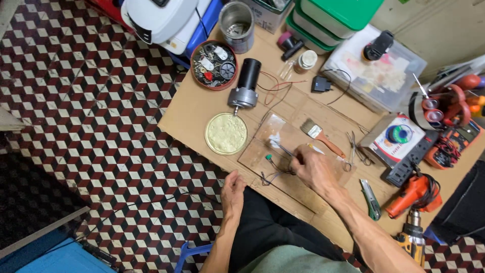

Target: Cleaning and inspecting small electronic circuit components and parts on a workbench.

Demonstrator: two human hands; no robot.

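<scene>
My right hand rests on a clear plastic sheet on the cardboard-covered table and grips a thin metal tool whose tip points toward a small white piece. A small green part with thin dark wires lies just left of the hand. My left hand hangs off the table's front edge above my dark trousers, fingers loosely curled, holding nothing that I can see.
Around the sheet lie a paintbrush, a round yellow-filled lid, a black-and-grey motor, a tin of small parts, scissors, a utility knife, an orange drill, a power strip and a multimeter. Tiled floor lies to the left.
</scene>
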